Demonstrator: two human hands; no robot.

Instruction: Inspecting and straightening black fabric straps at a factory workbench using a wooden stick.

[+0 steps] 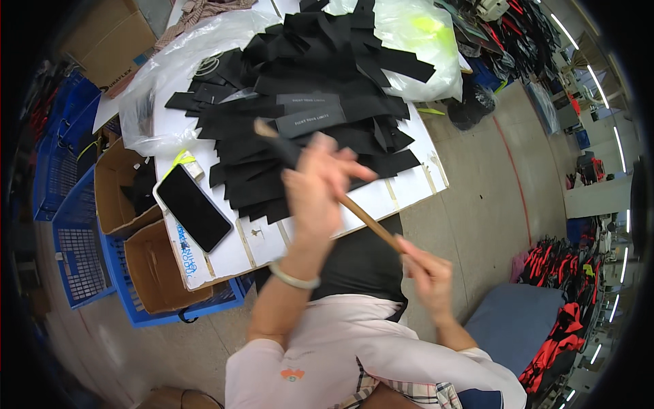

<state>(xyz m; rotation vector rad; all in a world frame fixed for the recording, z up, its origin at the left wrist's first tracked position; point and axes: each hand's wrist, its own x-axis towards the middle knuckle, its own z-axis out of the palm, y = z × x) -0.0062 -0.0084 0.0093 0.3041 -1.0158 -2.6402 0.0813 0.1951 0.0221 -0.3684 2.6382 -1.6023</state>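
Note:
My right hand (428, 271) is closed round the lower end of a thin wooden stick (371, 222), in front of my body. The stick slants up and left behind my left hand (319, 184), and its pale tip shows over the pile. Black material (285, 151) lies along the stick just beyond my left hand; whether it is wrapped round it I cannot tell. My left hand is blurred, with some fingers stretched to the right, so its grip is unclear. Below both lies a heap of flat black fabric pieces (266, 184), two with grey printed labels (312, 121).
A black-screened phone (194, 208) rests at the left of the white table (422, 178). Clear plastic bags (153, 102) flank the heap. Blue crates (82, 262) and cardboard boxes (158, 262) stand left of the table. At the right are a grey-blue cushion-like block (514, 324) and red-black goods (562, 269).

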